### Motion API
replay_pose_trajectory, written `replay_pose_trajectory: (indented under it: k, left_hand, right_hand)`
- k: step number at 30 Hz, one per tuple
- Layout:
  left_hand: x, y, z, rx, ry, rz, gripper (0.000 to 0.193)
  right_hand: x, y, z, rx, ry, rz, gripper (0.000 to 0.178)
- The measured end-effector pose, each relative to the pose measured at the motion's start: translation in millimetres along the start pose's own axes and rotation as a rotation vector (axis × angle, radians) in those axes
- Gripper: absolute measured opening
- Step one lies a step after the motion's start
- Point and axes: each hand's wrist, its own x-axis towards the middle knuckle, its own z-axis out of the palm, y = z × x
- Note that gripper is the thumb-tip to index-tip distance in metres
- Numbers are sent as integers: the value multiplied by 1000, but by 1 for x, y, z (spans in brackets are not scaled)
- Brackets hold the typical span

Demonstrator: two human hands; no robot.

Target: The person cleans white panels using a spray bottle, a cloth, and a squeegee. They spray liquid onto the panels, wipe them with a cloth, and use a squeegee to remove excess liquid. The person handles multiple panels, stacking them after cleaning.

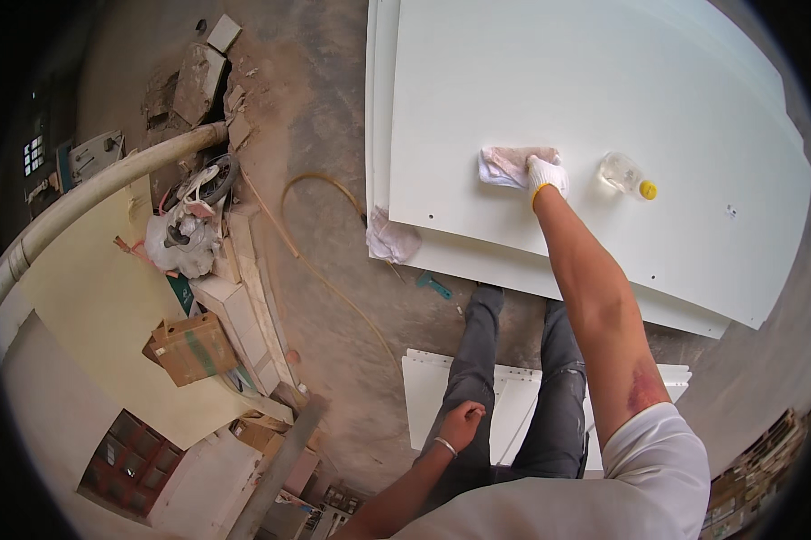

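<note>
My right hand (pixel 548 177), in a white knit glove with a yellow cuff, is pressed on a folded white and pinkish cloth (pixel 506 166). Its fingers close over the cloth's right end. Beneath the cloth lies a large white panel (pixel 603 81), the top one of a stack. Just right of the glove, a clear plastic bottle (pixel 620 173) with a yellow cap lies on its side, some clear liquid inside. My bare left hand (pixel 460 426), with a bracelet at the wrist, hangs in front of my legs. Its fingers are curled in, and nothing shows in them.
A second stained cloth (pixel 393 238) lies at the stack's near left corner. On the floor close by is a teal scraper-like tool (pixel 434 285). A yellow hose (pixel 351 301) curves across the floor at left. White panels (pixel 428 396) lie around my legs. Cardboard boxes (pixel 194 348) stand farther left.
</note>
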Motion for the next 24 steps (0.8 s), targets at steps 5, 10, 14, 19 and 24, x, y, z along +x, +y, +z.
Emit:
replay_pose_trajectory:
  k: [5, 10, 14, 19, 24]
  left_hand:
    - [22, 16, -23, 15, -32, -67, 17]
    - [58, 52, -40, 81, -59, 27, 19]
    - [87, 100, -47, 58, 18, 100, 18]
    - [108, 173, -44, 203, 170, 312, 20]
    - [98, 233, -5, 357, 255, 718, 28]
  right_hand:
    - [-28, 27, -26, 485, -329, -105, 45]
    - [-76, 78, -92, 1085, -935, -94, 68]
    - [-79, 112, -111, 1011, -969, -84, 72]
    - [-73, 140, -118, 1129, -1059, 23, 72]
    - [-82, 156, -148, 1208, -1133, 5, 72]
